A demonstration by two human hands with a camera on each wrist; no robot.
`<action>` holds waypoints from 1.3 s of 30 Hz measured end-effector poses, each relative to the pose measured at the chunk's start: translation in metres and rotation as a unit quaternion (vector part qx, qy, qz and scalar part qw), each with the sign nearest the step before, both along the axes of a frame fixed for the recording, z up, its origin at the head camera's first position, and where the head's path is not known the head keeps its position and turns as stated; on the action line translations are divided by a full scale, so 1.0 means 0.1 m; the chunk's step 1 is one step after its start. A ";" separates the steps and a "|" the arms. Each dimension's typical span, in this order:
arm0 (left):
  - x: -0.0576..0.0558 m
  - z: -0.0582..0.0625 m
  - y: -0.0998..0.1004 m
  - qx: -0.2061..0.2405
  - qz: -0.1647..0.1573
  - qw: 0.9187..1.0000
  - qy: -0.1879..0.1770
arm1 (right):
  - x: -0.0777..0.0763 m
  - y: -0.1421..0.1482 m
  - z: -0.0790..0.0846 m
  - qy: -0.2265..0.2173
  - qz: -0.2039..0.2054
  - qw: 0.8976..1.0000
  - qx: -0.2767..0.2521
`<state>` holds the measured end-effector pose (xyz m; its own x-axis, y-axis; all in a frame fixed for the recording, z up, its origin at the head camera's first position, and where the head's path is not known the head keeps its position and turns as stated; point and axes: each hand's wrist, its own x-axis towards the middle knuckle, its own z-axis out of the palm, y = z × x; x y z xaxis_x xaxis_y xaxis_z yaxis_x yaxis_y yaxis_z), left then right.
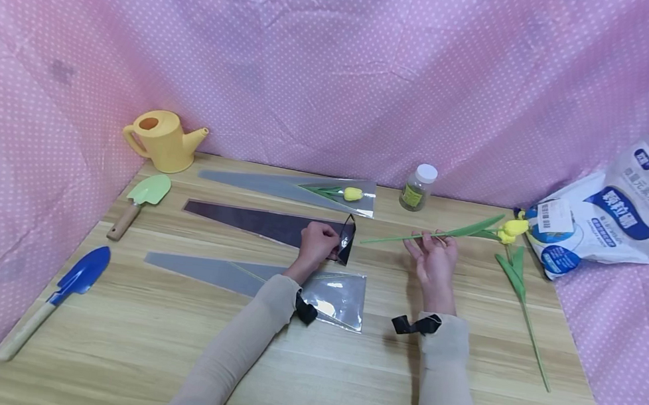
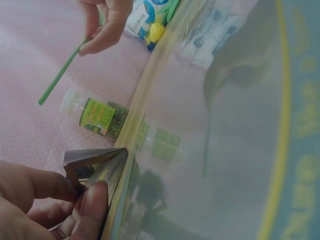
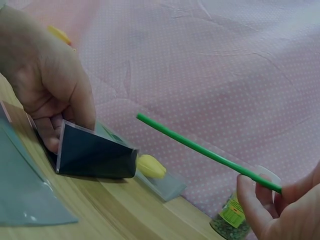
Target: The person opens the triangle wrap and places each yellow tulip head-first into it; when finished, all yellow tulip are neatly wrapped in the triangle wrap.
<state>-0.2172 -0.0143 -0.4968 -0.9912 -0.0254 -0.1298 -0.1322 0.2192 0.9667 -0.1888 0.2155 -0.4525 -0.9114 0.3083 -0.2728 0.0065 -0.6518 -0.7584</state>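
My left hand (image 1: 317,245) pinches the wide end of a black tapered flower sleeve (image 1: 244,220), whose mouth gapes upward. In the right wrist view, the dark opening of the sleeve (image 3: 95,155) faces the right hand. My right hand (image 1: 436,265) holds an artificial yellow tulip by its green stem (image 1: 386,240), between thumb and fingers. The bare stem end (image 3: 150,121) points left toward the sleeve mouth, apart from it. The held tulip's blossom overlaps that of a second tulip (image 1: 532,333) lying at the right.
Behind lies a clear sleeve (image 1: 255,181) with a yellow tulip (image 1: 352,194) inside; in front, another clear sleeve (image 1: 191,266). A jar (image 1: 416,189), a fertilizer bag (image 1: 617,216), a yellow watering can (image 1: 168,141), a green trowel (image 1: 148,190) and a blue trowel (image 1: 85,269) stand or lie around.
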 end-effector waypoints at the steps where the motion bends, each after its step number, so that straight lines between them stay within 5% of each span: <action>1: 0.00 0.00 0.00 0.001 0.000 1.000 -0.001 | -0.01 -0.01 0.00 0.003 -0.009 1.000 -0.004; 13: 0.01 0.02 0.00 0.003 -0.001 1.000 0.002 | -0.07 -0.23 -0.05 0.010 -0.075 0.997 0.023; 26: 0.00 0.01 0.00 0.004 -0.003 1.000 -0.008 | -0.08 -0.41 -0.08 0.018 -0.095 0.990 0.105; 39: 0.04 0.07 0.02 -0.019 -0.012 0.999 0.027 | -0.05 -0.41 -0.10 0.035 -0.117 0.986 0.116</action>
<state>-0.2130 -0.0126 -0.4901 -0.9971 -0.0044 -0.0753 -0.0739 0.2579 0.9633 -0.1942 0.1746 -0.4626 -0.8214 0.5598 -0.1088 -0.1814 -0.4373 -0.8808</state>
